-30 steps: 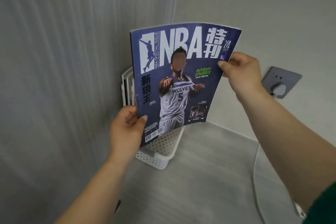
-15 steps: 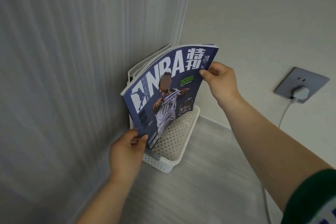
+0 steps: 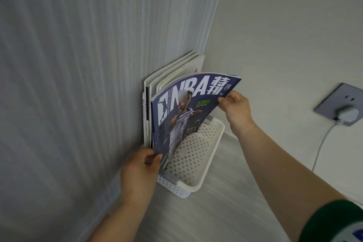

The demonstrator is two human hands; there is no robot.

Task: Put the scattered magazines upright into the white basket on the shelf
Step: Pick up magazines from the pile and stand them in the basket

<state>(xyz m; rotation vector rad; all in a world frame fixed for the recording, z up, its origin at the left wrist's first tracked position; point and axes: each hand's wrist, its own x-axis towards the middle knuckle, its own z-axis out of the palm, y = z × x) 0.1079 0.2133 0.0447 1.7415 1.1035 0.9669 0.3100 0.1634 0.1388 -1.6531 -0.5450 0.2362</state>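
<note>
Gripping the blue magazine [image 3: 188, 116] with both hands. Left hand [image 3: 141, 165] low, fingers curled round the bottom corner at the spine edge, just above the near end of the white basket [image 3: 196, 155]. Right hand [image 3: 235, 108] high, thumb and fingers pinched on the top right corner. Held upright between them, lower edge down in the basket, cover bowed toward the right. Just beside a row of other magazines [image 3: 172, 70] standing against the left wall. Basket set on the grey shelf [image 3: 225, 218], in the corner. Farther right, a plug [image 3: 347, 114] in a wall socket, well apart.
</note>
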